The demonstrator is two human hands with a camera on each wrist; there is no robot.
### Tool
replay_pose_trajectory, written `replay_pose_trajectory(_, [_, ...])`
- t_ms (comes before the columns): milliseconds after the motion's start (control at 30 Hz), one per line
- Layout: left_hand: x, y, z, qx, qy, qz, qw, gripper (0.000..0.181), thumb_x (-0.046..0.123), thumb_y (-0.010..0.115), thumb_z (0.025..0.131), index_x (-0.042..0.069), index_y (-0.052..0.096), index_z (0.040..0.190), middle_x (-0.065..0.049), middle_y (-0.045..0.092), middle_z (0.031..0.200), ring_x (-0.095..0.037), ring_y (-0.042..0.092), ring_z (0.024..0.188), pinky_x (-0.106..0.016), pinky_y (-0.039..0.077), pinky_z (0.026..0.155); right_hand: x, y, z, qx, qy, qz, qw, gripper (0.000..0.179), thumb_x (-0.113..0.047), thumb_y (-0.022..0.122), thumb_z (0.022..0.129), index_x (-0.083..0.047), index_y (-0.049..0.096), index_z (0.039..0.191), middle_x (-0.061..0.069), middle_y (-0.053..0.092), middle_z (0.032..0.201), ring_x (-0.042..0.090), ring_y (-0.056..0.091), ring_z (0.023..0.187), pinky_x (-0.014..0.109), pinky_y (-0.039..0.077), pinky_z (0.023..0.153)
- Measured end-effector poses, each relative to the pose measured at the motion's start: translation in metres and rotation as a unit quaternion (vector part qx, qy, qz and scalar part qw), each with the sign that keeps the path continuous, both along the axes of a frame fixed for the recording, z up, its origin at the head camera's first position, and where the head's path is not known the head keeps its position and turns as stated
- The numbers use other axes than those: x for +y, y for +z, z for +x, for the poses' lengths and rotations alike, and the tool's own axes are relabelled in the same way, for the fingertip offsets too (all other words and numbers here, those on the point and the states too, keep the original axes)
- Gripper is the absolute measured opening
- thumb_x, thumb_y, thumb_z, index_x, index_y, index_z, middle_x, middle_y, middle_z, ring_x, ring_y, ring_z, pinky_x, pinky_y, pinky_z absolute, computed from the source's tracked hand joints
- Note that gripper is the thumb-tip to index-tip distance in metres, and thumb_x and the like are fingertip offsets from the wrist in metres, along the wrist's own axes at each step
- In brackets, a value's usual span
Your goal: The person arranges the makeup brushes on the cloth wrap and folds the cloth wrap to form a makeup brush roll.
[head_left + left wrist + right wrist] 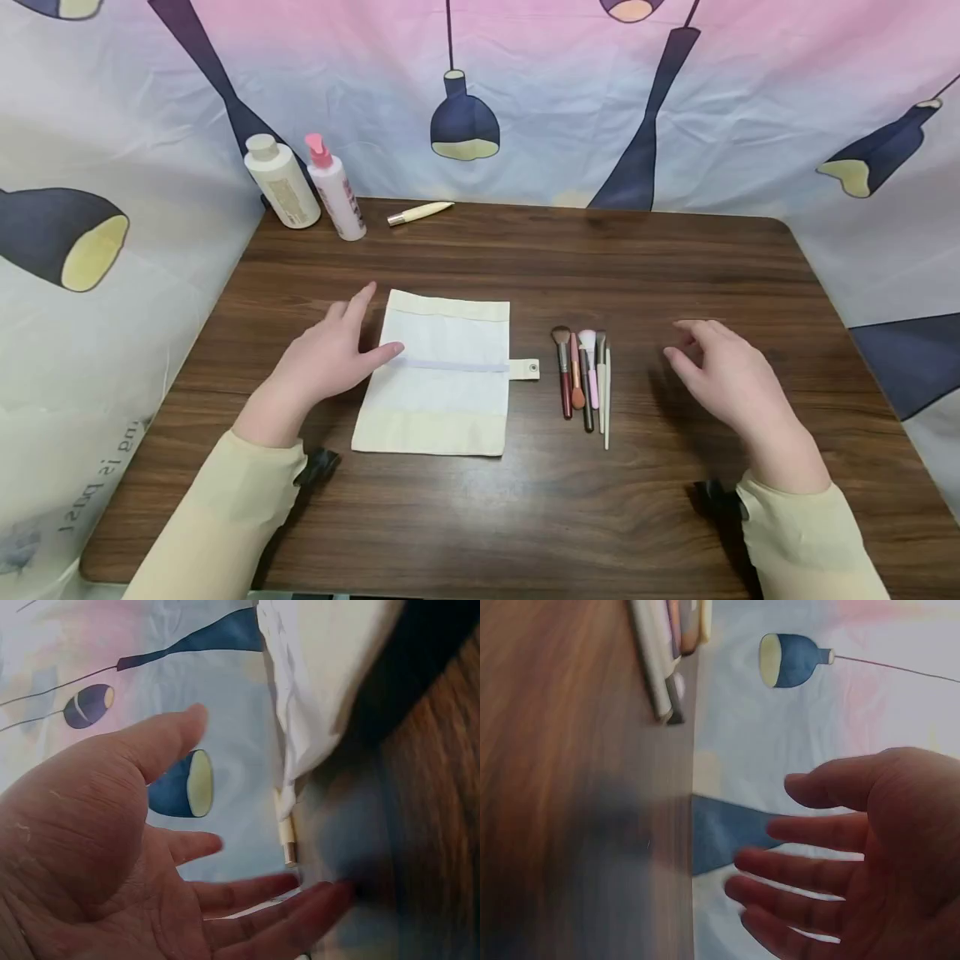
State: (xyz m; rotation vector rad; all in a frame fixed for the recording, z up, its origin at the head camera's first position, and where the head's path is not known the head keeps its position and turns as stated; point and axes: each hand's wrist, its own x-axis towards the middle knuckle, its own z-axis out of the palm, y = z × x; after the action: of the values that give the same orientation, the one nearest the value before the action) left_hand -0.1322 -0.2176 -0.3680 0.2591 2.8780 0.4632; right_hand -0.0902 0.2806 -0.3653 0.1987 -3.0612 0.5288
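Observation:
A cream fabric brush pouch (450, 333) lies spread flat on the table, its snap tab (524, 369) pointing right. Beside the tab several makeup brushes (587, 379) lie in a row, handles mostly toward the person. My left hand (330, 354) is at the pouch's left edge, thumb over it, fingers spread and holding nothing; whether it touches the cloth I cannot tell. To the right of the brushes, my right hand (723, 371) hovers with loosely bent fingers and an empty palm. The right wrist view shows the brushes (654, 660) apart from that hand.
At the back left of the wooden table (600, 267) stand a white capped bottle (285, 183) and a pink-topped pump bottle (337, 196). A cream pen-like object (420, 213) lies near the back edge. A lamp-patterned cloth (547, 100) hangs behind.

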Motion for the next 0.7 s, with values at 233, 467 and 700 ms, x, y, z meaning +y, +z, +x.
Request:
replay_pose_trajectory(233, [0.005,-0.015,-0.022,-0.092,-0.008,0.083,0.9922,0.087,0.042,0.065,0.1,0.009,0.015,0.163,-0.025,0.062,0.125,-0.034,0.072,0.087,-0.047,0.059,0.079,-0.014,0.001,-0.023,-0.087,0.051,-0.024,0.9947,0.031,-0.022,0.063,0.1,-0.004,0.066,0.125,0.01,0.076,0.103,0.026,0.071,0.09,0.051,0.056,0.08])
replay_pose_trajectory(467, [0.014,-0.024,-0.034,-0.124,-0.03,0.122,0.9843,0.073,0.014,0.058,0.101,0.013,0.02,0.163,-0.03,0.064,0.12,-0.022,0.064,0.057,-0.036,0.055,0.056,-0.028,0.001,-0.049,-0.183,0.082,-0.057,0.978,0.024,-0.015,0.063,0.098,-0.003,0.064,0.119,0.004,0.072,0.085,0.015,0.067,0.069,0.036,0.052,0.068])
replay_pose_trajectory(700, [0.024,-0.029,-0.036,-0.142,-0.022,0.172,0.9746,0.071,0.008,0.06,0.1,0.014,0.025,0.161,-0.026,0.062,0.111,-0.023,0.066,0.055,-0.037,0.059,0.053,-0.038,-0.009,-0.064,-0.262,0.071,-0.086,0.9587,0.015,-0.015,0.061,0.098,-0.003,0.058,0.106,0.008,0.066,0.069,0.02,0.069,0.058,0.035,0.057,0.058])
